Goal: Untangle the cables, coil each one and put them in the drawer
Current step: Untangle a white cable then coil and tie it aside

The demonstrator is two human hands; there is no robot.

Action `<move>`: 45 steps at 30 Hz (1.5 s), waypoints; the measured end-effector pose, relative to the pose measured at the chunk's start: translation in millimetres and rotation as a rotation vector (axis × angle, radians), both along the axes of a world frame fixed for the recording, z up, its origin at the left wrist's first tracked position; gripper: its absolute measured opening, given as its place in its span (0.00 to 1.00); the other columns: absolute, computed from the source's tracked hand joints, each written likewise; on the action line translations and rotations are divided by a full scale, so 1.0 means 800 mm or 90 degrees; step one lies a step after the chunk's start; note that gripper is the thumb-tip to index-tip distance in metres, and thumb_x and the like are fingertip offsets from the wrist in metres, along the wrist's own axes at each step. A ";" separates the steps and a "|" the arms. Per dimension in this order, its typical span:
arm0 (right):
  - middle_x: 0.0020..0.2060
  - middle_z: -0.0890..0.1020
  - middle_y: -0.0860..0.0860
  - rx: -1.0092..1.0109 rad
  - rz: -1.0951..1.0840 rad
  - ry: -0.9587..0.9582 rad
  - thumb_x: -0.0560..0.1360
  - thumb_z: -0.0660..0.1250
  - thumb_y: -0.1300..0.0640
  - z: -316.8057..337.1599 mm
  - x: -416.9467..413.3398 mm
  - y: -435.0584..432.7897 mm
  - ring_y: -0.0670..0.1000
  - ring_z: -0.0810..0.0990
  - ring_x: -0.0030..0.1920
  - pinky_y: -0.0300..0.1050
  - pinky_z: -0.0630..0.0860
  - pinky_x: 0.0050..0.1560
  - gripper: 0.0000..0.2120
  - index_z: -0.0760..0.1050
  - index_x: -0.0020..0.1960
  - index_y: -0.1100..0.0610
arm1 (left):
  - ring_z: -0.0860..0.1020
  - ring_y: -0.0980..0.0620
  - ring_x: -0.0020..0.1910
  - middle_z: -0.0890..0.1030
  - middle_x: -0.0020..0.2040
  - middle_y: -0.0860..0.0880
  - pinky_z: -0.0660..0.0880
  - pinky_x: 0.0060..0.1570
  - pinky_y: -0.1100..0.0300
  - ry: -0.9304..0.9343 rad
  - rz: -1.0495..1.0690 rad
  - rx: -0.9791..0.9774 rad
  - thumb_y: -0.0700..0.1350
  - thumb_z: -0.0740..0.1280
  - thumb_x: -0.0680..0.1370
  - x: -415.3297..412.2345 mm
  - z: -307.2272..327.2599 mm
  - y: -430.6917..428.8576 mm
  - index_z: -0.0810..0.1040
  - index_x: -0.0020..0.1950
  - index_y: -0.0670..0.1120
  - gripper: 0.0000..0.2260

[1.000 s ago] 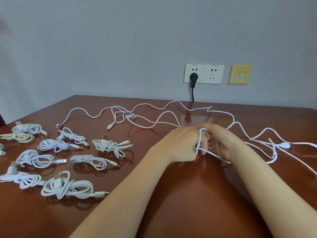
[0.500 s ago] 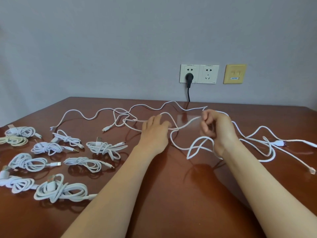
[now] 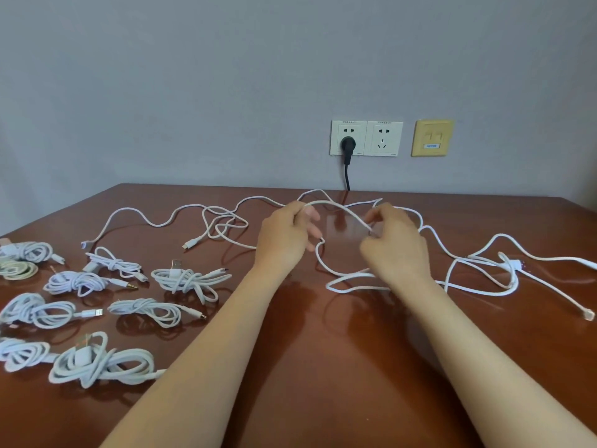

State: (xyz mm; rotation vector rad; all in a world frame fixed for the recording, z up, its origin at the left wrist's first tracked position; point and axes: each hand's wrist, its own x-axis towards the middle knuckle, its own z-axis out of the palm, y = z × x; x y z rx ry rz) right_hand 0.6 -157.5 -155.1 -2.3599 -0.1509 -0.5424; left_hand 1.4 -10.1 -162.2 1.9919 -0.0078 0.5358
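Note:
A long white cable (image 3: 336, 211) arches between my two hands above the brown table (image 3: 323, 367). My left hand (image 3: 284, 237) grips the cable's left part with curled fingers. My right hand (image 3: 392, 244) pinches the same cable near its fingertips. Below the hands the cable drops into a loose loop (image 3: 345, 279) on the table. More tangled white cable (image 3: 223, 221) trails off to the left, and another tangle (image 3: 504, 266) lies to the right. Several coiled white cables (image 3: 187, 279) lie at the left. No drawer is in view.
A black plug (image 3: 348, 145) sits in a white wall socket behind the table, its cord dropping behind the far edge. A yellow wall plate (image 3: 431, 138) is to the socket's right. A loose connector (image 3: 588, 315) lies near the right edge.
My left hand has closed round the cable and risen from the table. My right hand has spread from it, so the cable now arches between them. The view has tilted slightly.

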 end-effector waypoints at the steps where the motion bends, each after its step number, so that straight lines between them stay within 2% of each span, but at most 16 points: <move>1: 0.49 0.78 0.52 -0.024 0.038 -0.015 0.69 0.60 0.63 0.001 -0.002 0.004 0.59 0.74 0.53 0.49 0.67 0.51 0.14 0.72 0.54 0.54 | 0.77 0.55 0.24 0.79 0.30 0.54 0.72 0.31 0.63 0.019 -0.050 -0.087 0.46 0.55 0.82 -0.002 0.004 -0.003 0.74 0.39 0.50 0.14; 4: 0.37 0.78 0.50 -0.019 0.170 -0.009 0.75 0.59 0.56 -0.003 -0.009 0.013 0.58 0.76 0.45 0.48 0.70 0.46 0.06 0.72 0.51 0.52 | 0.77 0.57 0.22 0.81 0.30 0.53 0.73 0.25 0.68 0.056 -0.141 -0.308 0.47 0.55 0.83 -0.006 0.015 -0.003 0.73 0.41 0.47 0.13; 6: 0.29 0.72 0.48 0.018 0.229 -0.022 0.78 0.57 0.50 -0.005 -0.011 0.017 0.58 0.73 0.40 0.49 0.68 0.42 0.11 0.72 0.45 0.56 | 0.79 0.56 0.26 0.83 0.32 0.52 0.74 0.27 0.68 0.072 -0.182 -0.487 0.47 0.54 0.83 -0.006 0.019 0.003 0.70 0.40 0.46 0.14; 9: 0.25 0.68 0.48 0.048 0.209 -0.064 0.80 0.54 0.49 -0.006 -0.008 0.021 0.58 0.72 0.39 0.50 0.67 0.41 0.16 0.69 0.38 0.55 | 0.83 0.51 0.38 0.84 0.39 0.46 0.79 0.38 0.62 0.089 -0.266 -0.728 0.45 0.52 0.83 -0.007 0.021 0.012 0.69 0.37 0.44 0.16; 11: 0.26 0.68 0.48 0.077 0.179 -0.036 0.80 0.54 0.50 -0.008 -0.004 0.022 0.57 0.71 0.39 0.48 0.65 0.41 0.16 0.69 0.36 0.54 | 0.81 0.47 0.46 0.83 0.44 0.42 0.77 0.47 0.56 0.110 -0.332 -0.782 0.42 0.51 0.82 -0.008 0.021 0.013 0.70 0.37 0.43 0.16; 14: 0.26 0.70 0.48 0.146 0.159 0.039 0.79 0.55 0.56 -0.009 -0.004 0.021 0.54 0.71 0.38 0.45 0.64 0.39 0.16 0.71 0.33 0.56 | 0.80 0.45 0.50 0.82 0.49 0.40 0.74 0.54 0.52 0.154 -0.383 -0.751 0.40 0.53 0.80 -0.010 0.023 0.009 0.71 0.37 0.43 0.13; 17: 0.26 0.72 0.49 0.129 0.200 0.061 0.77 0.56 0.60 -0.009 -0.006 0.022 0.54 0.71 0.37 0.43 0.64 0.36 0.16 0.73 0.33 0.60 | 0.79 0.47 0.53 0.82 0.51 0.41 0.71 0.57 0.54 0.203 -0.429 -0.656 0.40 0.54 0.80 -0.013 0.022 0.001 0.71 0.38 0.45 0.12; 19: 0.26 0.72 0.49 0.095 0.229 0.064 0.77 0.56 0.60 -0.010 -0.007 0.025 0.54 0.72 0.37 0.44 0.63 0.34 0.16 0.73 0.33 0.61 | 0.80 0.50 0.51 0.83 0.50 0.43 0.71 0.48 0.56 0.220 -0.449 -0.593 0.40 0.52 0.80 -0.012 0.017 -0.003 0.71 0.38 0.45 0.14; 24: 0.24 0.72 0.47 0.116 0.251 0.091 0.77 0.56 0.61 -0.016 -0.004 0.024 0.46 0.70 0.29 0.33 0.65 0.28 0.19 0.67 0.28 0.56 | 0.81 0.50 0.41 0.83 0.49 0.43 0.70 0.38 0.57 0.249 -0.466 -0.561 0.40 0.51 0.81 -0.017 0.015 -0.011 0.71 0.36 0.46 0.16; 27: 0.25 0.72 0.47 0.161 0.273 0.104 0.77 0.56 0.62 -0.018 0.000 0.024 0.44 0.69 0.28 0.32 0.64 0.30 0.21 0.67 0.26 0.53 | 0.80 0.52 0.47 0.83 0.39 0.49 0.76 0.32 0.63 0.216 -0.436 -0.546 0.39 0.50 0.82 -0.018 0.017 -0.018 0.69 0.39 0.45 0.15; 31: 0.17 0.70 0.44 0.194 0.296 0.123 0.79 0.57 0.58 -0.019 -0.002 0.028 0.41 0.68 0.22 0.36 0.63 0.31 0.21 0.67 0.27 0.53 | 0.81 0.54 0.43 0.77 0.28 0.53 0.74 0.27 0.66 0.160 -0.367 -0.600 0.39 0.48 0.84 -0.012 0.018 -0.021 0.67 0.40 0.45 0.15; 34: 0.17 0.69 0.43 0.186 0.317 0.154 0.79 0.56 0.57 -0.023 -0.001 0.030 0.41 0.67 0.21 0.37 0.61 0.31 0.19 0.69 0.30 0.53 | 0.81 0.56 0.31 0.71 0.23 0.53 0.76 0.32 0.63 0.129 -0.315 -0.663 0.37 0.48 0.83 -0.007 0.019 -0.017 0.67 0.40 0.45 0.15; 36: 0.17 0.68 0.42 0.188 0.330 0.191 0.79 0.57 0.56 -0.024 0.000 0.031 0.41 0.65 0.21 0.38 0.61 0.30 0.17 0.69 0.32 0.52 | 0.73 0.57 0.21 0.67 0.21 0.53 0.76 0.33 0.61 0.110 -0.288 -0.729 0.36 0.49 0.83 -0.003 0.020 -0.011 0.67 0.40 0.45 0.15; 39: 0.22 0.66 0.46 0.245 0.338 0.288 0.78 0.60 0.57 -0.020 -0.001 0.029 0.42 0.60 0.19 0.36 0.58 0.23 0.15 0.67 0.33 0.53 | 0.59 0.59 0.15 0.65 0.21 0.53 0.62 0.18 0.70 0.098 -0.257 -0.785 0.35 0.47 0.82 0.001 0.023 0.000 0.66 0.39 0.46 0.16; 41: 0.23 0.63 0.48 0.241 0.362 0.357 0.78 0.61 0.56 -0.014 -0.003 0.026 0.43 0.58 0.18 0.35 0.56 0.20 0.14 0.67 0.34 0.54 | 0.57 0.59 0.15 0.65 0.21 0.54 0.55 0.16 0.69 0.097 -0.235 -0.772 0.34 0.45 0.81 0.002 0.023 0.007 0.65 0.39 0.47 0.16; 45: 0.20 0.63 0.45 0.156 0.375 0.370 0.78 0.61 0.54 -0.003 -0.005 0.018 0.44 0.60 0.21 0.36 0.61 0.25 0.14 0.69 0.34 0.56 | 0.56 0.60 0.14 0.66 0.21 0.54 0.52 0.15 0.70 0.100 -0.195 -0.753 0.35 0.44 0.82 0.002 0.024 0.011 0.63 0.39 0.46 0.16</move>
